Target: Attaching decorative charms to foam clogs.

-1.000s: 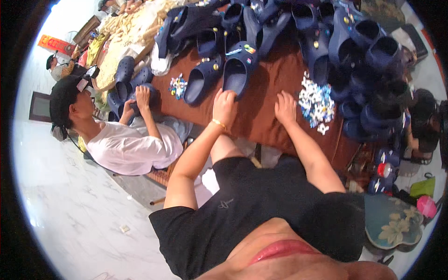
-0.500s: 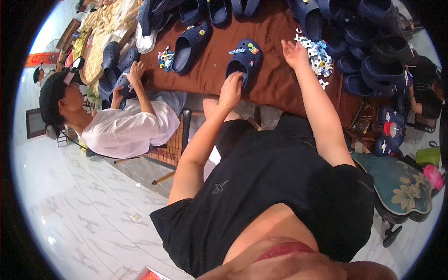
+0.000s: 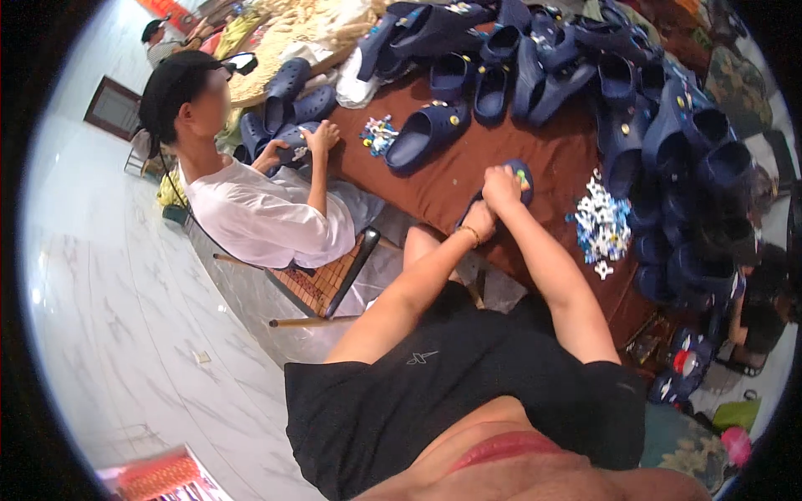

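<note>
In front of me on the brown cloth lies a navy clog (image 3: 526, 178) with colourful charms on its upper, mostly covered by my hands. My left hand (image 3: 479, 220) grips it at the foot opening. Over the upper is my right hand (image 3: 502, 189), its fingers curled and pressed down near the charms; whatever they pinch is hidden. A pile of white and blue charms (image 3: 603, 227) lies to the right of my right forearm. Farther left rests another navy clog (image 3: 426, 139), beside a small heap of colourful charms (image 3: 378, 135).
Many navy clogs (image 3: 560, 83) are heaped along the table's far and right sides. At my left a co-worker in a white shirt (image 3: 259, 213) sits on a chair (image 3: 322, 284), holding a clog (image 3: 294, 144). A dark patterned seat (image 3: 685, 447) stands at lower right.
My right hand has moved left from beside the charm pile onto the clog's upper. My left hand stays on the clog. The whole view has turned and shifted.
</note>
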### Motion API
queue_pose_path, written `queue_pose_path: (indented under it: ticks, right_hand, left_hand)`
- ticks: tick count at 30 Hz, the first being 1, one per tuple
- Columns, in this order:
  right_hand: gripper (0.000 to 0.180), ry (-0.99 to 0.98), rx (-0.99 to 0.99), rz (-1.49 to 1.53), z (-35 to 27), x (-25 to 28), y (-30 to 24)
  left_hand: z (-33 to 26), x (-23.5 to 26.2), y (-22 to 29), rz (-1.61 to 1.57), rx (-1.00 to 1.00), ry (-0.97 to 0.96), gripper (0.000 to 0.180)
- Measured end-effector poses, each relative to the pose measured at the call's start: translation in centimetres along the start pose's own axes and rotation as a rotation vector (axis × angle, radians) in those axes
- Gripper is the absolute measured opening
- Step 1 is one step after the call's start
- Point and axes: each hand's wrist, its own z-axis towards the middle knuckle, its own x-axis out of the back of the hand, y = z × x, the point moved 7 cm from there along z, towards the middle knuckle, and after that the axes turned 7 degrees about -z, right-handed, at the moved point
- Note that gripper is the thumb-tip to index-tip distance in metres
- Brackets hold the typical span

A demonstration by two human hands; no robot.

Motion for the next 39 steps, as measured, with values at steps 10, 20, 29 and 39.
queue_pose_path:
  ticks: [10,20,29,39]
  right_hand:
    - [0.015,0.436,0.078,0.150,-2.1,1.3,0.9]
    - [0.032,0.646,-0.681,1.029,-1.2,-2.3,16.1]
    - [0.018,0.388,-0.236,0.176,-1.2,0.8,8.5]
    - [0.029,-0.019,-0.316,0.267,-0.2,-0.1,9.6]
  left_hand:
    - [-0.6,-0.9,0.2,-0.035,0.068,-0.070,0.029]
    - [2.4,0.7,3.4,0.096,-0.147,0.018,0.007]
    - [1.2,0.2,1.8,0.126,-0.050,-0.126,0.014]
    - [0.0,0.3,2.3,0.096,-0.046,-0.050,0.010]
